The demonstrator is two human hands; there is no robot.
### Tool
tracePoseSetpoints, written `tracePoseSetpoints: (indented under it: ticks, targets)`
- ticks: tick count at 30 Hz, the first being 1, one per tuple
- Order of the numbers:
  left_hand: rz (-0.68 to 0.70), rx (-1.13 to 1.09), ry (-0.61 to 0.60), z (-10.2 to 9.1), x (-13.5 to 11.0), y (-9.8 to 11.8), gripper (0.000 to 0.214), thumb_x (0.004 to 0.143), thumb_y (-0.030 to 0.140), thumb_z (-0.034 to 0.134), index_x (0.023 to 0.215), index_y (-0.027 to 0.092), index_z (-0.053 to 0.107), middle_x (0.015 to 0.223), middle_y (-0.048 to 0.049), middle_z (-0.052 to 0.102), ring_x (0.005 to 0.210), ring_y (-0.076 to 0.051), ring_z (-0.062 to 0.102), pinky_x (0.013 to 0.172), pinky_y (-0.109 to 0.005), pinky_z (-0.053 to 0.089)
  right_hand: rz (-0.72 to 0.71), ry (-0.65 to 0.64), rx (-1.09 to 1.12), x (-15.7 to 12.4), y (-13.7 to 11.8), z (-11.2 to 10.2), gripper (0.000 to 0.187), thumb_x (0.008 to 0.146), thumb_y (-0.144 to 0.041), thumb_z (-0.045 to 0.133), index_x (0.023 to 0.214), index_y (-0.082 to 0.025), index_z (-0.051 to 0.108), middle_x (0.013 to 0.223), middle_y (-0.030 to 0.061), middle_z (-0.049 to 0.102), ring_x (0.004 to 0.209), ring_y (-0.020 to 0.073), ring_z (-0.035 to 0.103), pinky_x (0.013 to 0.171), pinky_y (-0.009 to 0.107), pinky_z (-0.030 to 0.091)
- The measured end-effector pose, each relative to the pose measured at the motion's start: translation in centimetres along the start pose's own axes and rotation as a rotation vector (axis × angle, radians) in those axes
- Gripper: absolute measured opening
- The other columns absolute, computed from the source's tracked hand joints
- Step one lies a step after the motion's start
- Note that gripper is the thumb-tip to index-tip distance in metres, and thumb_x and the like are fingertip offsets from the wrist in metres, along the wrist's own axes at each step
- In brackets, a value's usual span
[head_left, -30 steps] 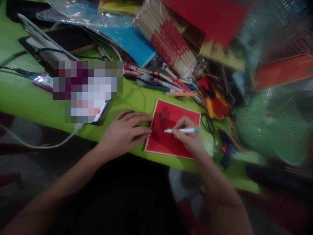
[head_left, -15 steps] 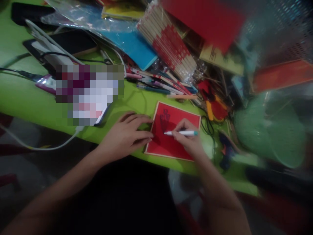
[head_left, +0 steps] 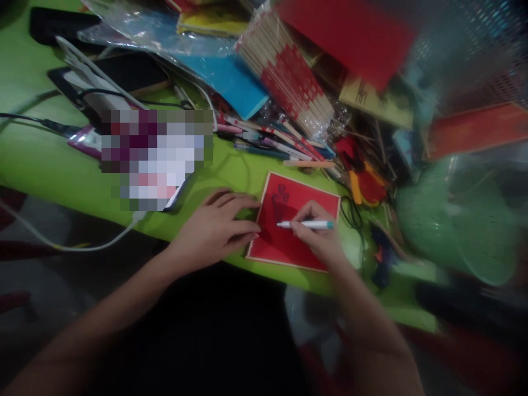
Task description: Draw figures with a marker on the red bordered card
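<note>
A red square card (head_left: 307,198) with a pale border lies on the green table (head_left: 49,170) near its front edge. A dark drawing sits in the card's upper left part. My right hand (head_left: 319,236) pinches a white pen with a teal end (head_left: 307,224), its tip touching the card below the drawing. My left hand (head_left: 218,228) lies flat with fingers stretched out, fingertips pressing the card's left edge.
Loose pens and pencils (head_left: 268,140) lie behind the card. Stacks of coloured paper and red-patterned cards (head_left: 289,77) fill the back. A green plastic basket (head_left: 457,220) is at the right, scissors and a glue gun (head_left: 381,253) beside it. Cables and phones (head_left: 119,77) are at the left.
The view has drifted slightly. My right hand has shifted the pen tip a little lower on the card. My left hand stays on the card's edge.
</note>
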State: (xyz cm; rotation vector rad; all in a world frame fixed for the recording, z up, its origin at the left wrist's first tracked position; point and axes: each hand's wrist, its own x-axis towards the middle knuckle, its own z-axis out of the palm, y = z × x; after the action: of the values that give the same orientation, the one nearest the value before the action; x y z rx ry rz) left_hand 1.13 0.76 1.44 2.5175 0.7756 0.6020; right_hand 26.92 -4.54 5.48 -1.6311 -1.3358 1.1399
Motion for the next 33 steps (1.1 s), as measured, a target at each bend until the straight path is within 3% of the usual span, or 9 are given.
tracePoseSetpoints:
  ticks: [20,33]
  targets:
    - [0.050,-0.012,0.051,0.1,-0.1,-0.3,0.021,0.105,0.032,0.061,0.101,0.029,0.081,0.136,-0.0079,0.071,0.132,-0.031,0.064,0.116,-0.061,0.044,0.029,-0.047,0.005,0.2,-0.1,1.0,0.022,0.085,-0.038,0.078,0.082,-0.022,0.063,0.071,-0.0004,0.068,0.062,0.0131,0.057,0.058,0.026,0.040]
    - [0.015,-0.001,0.015,0.0,0.0,0.0,0.022,0.104,0.032,0.061,0.100,0.030,0.083,0.133,-0.0070,0.072,0.132,-0.031,0.064,0.118,-0.059,0.045,0.015,-0.055,0.003,0.4,0.5,1.4,0.028,0.087,-0.047,0.082,0.092,-0.022,0.071,0.079,0.0012,0.073,0.068,0.0141,0.063,0.061,0.027,0.045]
